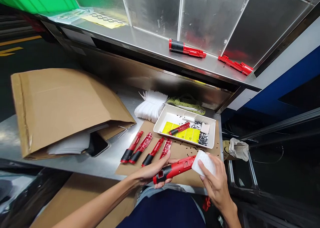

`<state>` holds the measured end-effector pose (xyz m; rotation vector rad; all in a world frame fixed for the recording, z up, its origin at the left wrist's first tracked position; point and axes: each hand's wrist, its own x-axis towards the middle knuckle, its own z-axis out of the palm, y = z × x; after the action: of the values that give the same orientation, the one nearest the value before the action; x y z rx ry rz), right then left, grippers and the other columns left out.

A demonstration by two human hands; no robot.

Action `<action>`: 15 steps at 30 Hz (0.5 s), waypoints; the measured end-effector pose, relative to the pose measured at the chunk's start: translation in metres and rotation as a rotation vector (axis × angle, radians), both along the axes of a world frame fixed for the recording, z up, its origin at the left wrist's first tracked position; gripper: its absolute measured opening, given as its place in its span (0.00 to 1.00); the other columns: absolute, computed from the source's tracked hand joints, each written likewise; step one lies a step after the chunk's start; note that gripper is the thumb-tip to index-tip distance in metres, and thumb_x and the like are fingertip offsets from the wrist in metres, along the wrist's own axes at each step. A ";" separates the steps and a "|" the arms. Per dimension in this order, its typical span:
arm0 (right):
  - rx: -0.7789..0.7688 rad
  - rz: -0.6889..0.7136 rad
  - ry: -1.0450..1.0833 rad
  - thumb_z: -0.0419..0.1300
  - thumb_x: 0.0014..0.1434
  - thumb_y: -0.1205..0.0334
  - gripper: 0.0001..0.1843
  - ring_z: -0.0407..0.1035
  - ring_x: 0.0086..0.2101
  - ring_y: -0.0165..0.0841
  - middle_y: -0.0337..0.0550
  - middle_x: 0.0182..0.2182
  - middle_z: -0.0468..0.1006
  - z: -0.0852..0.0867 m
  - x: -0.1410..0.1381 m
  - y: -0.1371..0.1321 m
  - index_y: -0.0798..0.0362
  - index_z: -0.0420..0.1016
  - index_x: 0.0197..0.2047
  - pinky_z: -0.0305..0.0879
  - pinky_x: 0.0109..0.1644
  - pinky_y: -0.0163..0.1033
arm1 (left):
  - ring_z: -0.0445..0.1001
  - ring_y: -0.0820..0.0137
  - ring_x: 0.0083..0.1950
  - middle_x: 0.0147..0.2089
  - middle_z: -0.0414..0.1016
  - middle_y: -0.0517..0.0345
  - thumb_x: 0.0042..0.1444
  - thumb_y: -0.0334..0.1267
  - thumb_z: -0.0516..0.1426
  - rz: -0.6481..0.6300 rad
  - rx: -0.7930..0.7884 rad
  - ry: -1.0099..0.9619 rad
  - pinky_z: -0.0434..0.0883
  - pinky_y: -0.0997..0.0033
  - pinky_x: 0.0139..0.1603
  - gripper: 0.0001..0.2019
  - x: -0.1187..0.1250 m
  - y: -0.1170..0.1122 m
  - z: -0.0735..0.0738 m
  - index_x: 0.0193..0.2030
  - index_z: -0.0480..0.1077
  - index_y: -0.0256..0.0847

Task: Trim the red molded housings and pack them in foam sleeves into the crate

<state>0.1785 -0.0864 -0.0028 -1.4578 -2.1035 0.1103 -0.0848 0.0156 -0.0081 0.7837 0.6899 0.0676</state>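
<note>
My left hand (156, 170) is wrapped round a red and black plastic tool housing (181, 167), tilted up to the right in front of my body. In my right hand (217, 176) is a white pad (203, 163), pinched by the fingers and pressed to the housing's red end. Just beyond my left hand, several similar red and black housing pieces (141, 148) lie side by side on a cardboard sheet (125, 168). A white tray (212, 134) behind them holds a red and black piece (179, 128), a yellow label sheet (193, 134) and many small black parts (203, 139).
At the left, a large cardboard box (62, 104) lies on the metal bench (113, 161), its opening towards me. White sheets (151, 105) are stacked behind the tray. On the metal shelf (147, 41) above rest two red pieces (187, 49) and yellow paper (102, 20).
</note>
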 end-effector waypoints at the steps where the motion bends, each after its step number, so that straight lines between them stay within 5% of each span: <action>1: -0.028 0.000 0.005 0.52 0.67 0.66 0.30 0.60 0.60 0.46 0.48 0.64 0.60 -0.010 0.006 0.004 0.35 0.59 0.69 0.65 0.59 0.56 | 0.56 0.77 0.13 0.21 0.69 0.63 0.54 0.76 0.42 0.016 -0.012 -0.002 0.52 0.78 0.15 0.49 0.000 -0.003 -0.004 0.69 0.59 0.37; 5: -0.266 -0.173 -0.073 0.47 0.70 0.58 0.24 0.62 0.59 0.44 0.47 0.62 0.64 -0.051 0.040 0.039 0.39 0.63 0.68 0.64 0.60 0.53 | 0.63 0.75 0.16 0.22 0.70 0.61 0.52 0.76 0.46 0.121 -0.076 0.009 0.55 0.80 0.16 0.51 -0.007 -0.030 -0.035 0.72 0.54 0.37; 9: -0.432 -0.286 -0.170 0.49 0.69 0.56 0.24 0.62 0.58 0.46 0.50 0.62 0.66 -0.084 0.047 0.107 0.41 0.65 0.67 0.61 0.60 0.54 | 0.67 0.74 0.19 0.26 0.74 0.60 0.52 0.72 0.52 0.355 -0.046 0.069 0.63 0.77 0.19 0.50 -0.019 -0.068 -0.076 0.73 0.50 0.41; 13: -0.520 -0.319 -0.180 0.57 0.63 0.62 0.24 0.62 0.58 0.49 0.52 0.60 0.69 -0.102 0.032 0.172 0.42 0.72 0.62 0.57 0.61 0.57 | 0.70 0.70 0.21 0.29 0.75 0.59 0.49 0.75 0.52 0.459 0.052 0.163 0.68 0.72 0.22 0.50 -0.024 -0.088 -0.112 0.71 0.56 0.44; 15: -0.537 -0.346 -0.156 0.60 0.60 0.65 0.26 0.58 0.62 0.51 0.54 0.62 0.67 -0.103 0.026 0.188 0.44 0.73 0.61 0.52 0.64 0.60 | 0.77 0.63 0.29 0.34 0.78 0.54 0.48 0.75 0.52 0.478 0.142 0.216 0.75 0.64 0.31 0.49 -0.020 -0.088 -0.125 0.69 0.60 0.43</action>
<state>0.2048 0.1014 -0.1054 -2.1869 -1.9907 0.4689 -0.1048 -0.0727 -0.1329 0.7537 1.0773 0.4759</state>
